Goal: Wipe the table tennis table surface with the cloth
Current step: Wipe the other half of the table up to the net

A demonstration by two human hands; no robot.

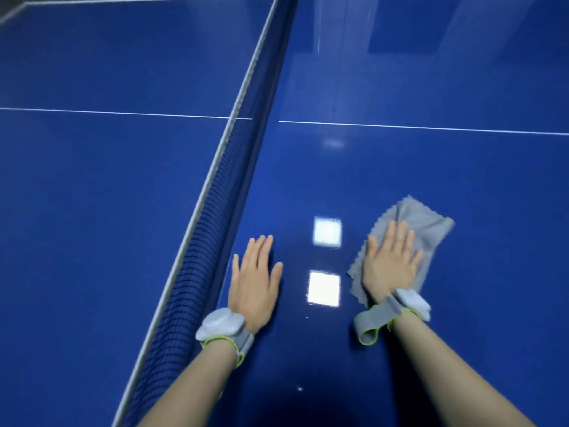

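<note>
The blue table tennis table fills the view, shiny with light reflections. A grey cloth with a zigzag edge lies on the right half, near me. My right hand presses flat on the cloth, fingers straight and spread. My left hand rests flat on the bare table to the left of the cloth, close beside the net, fingers straight. Both wrists wear grey bands with a small device.
The dark net with its white top band runs from the near left to the far middle, splitting the table. A white centre line crosses both halves. The table's far left edge shows at the top corner.
</note>
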